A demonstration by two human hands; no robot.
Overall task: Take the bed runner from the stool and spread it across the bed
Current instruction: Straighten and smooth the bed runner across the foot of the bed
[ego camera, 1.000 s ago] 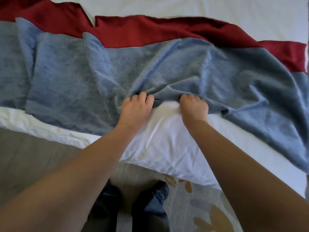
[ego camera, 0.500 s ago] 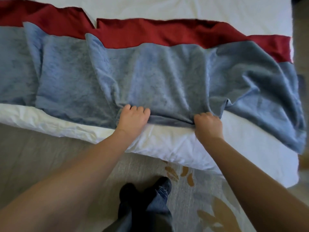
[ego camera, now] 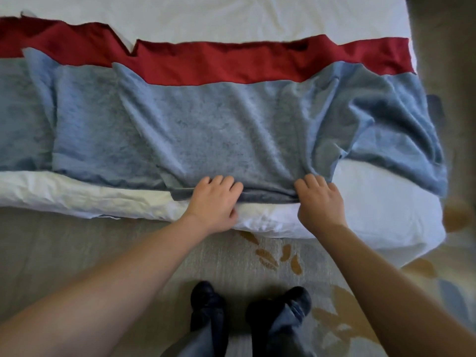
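runner lies across bed, near edge at the bed's front edge | left hand, right hand: each grip closed, pinching that hem, likely to draw folds flat | bed's right end bunched, unspread

left hand fingers curled, gripping | right hand same
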